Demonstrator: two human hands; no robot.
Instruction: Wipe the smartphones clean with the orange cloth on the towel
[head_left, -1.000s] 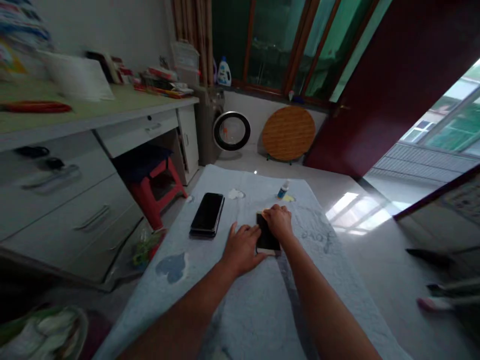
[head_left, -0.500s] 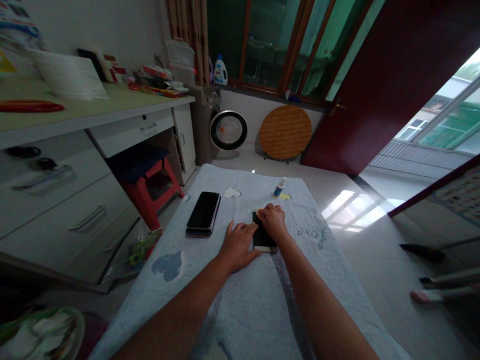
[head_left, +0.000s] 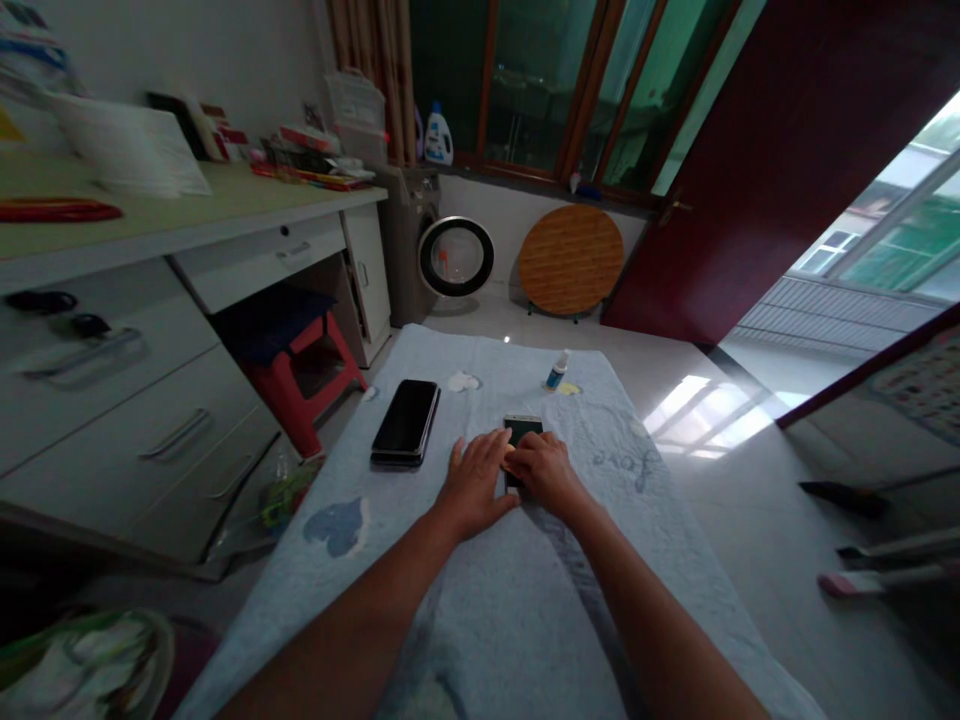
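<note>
A smartphone [head_left: 523,424] lies face up on the cloth-covered table, its dark screen partly hidden by my hands. Pinched in my right hand [head_left: 547,468] is a small orange pad [head_left: 509,459], pressed onto the screen; most of it is covered by the fingers. My left hand [head_left: 474,485] rests flat at the phone's left side, fingers stretched out and thumb by the lower edge. Farther left, a larger black-screened phone [head_left: 406,418] lies on top of another dark flat device, mostly hidden. A small spray bottle [head_left: 556,371] with a blue label stands upright beyond my right hand.
A pale blue patterned cloth [head_left: 495,620] covers the table. To the left are a white desk [head_left: 255,230] with drawers and a red stool [head_left: 300,390]. At the back, a washing machine [head_left: 409,240] has its door open beside a round wooden tabletop [head_left: 571,260].
My right hand has slid with the orange pad down the phone's screen towards me, uncovering the phone's top end. My left hand has stayed nearly in place.
</note>
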